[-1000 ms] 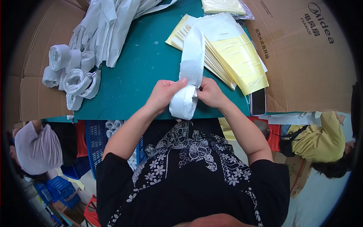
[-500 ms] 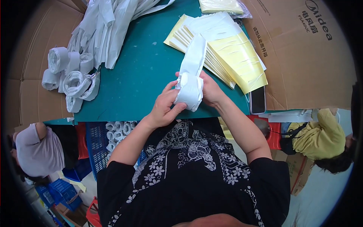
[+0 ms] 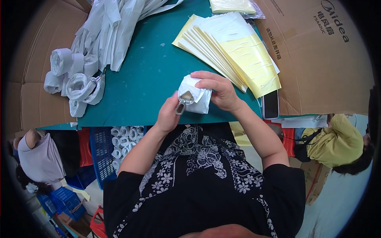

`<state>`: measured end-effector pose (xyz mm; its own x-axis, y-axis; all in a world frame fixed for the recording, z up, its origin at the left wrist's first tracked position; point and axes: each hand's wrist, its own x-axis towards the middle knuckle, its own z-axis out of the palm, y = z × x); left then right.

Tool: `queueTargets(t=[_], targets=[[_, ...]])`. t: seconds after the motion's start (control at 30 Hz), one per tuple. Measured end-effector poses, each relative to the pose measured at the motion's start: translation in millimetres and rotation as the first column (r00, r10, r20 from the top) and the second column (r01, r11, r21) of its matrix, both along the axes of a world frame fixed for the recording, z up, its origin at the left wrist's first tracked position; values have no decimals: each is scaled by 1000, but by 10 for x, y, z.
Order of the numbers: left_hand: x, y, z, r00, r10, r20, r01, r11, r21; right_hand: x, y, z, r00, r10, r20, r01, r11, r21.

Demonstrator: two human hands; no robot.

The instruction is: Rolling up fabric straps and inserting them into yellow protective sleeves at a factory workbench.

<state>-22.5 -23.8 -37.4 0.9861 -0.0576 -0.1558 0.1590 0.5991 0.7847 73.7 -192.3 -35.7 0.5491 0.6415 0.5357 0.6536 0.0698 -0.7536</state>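
Between my two hands is a white rolled strap (image 3: pixel 202 104), held above the green table near its front edge. A silver carabiner (image 3: pixel 180 108) hangs out of its near left side. My left hand (image 3: pixel 169 113) is closed against the left side by the carabiner, its fingertips partly hidden behind the roll. My right hand (image 3: pixel 220 90) wraps over the top and right side, with its fingers pressed on the white wrapping. To the right of the roll lies a fanned stack of white sticker sheets with yellow backing (image 3: pixel 249 59).
Several white rolled straps (image 3: pixel 78 88) are piled at the left, below long white strips (image 3: pixel 115 29). A phone (image 3: pixel 270 105) lies beside cardboard (image 3: pixel 317 79) at the right. Below the table edge is a blue basket (image 3: pixel 102 154) of rolls. People sit on both sides.
The loose white end that stood up from the roll now lies against it. The roll has turned, showing the carabiner. My right hand has moved up over the top.
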Motion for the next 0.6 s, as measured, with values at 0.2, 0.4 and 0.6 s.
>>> queueTargets(t=[0.2, 0.4, 0.6], targets=[[64, 24, 154, 952, -296, -76, 302, 871, 388, -27, -73, 24, 956, -40, 289, 50, 998, -25], [8, -101, 158, 955, -182, 233, -33, 717, 696, -554, -129, 8, 805, -367, -466, 383, 922, -65], [76, -233, 95, 818, -346, 460, -509, -62, 858, -759, 165, -41, 742, -358, -567, 433, 902, -3]])
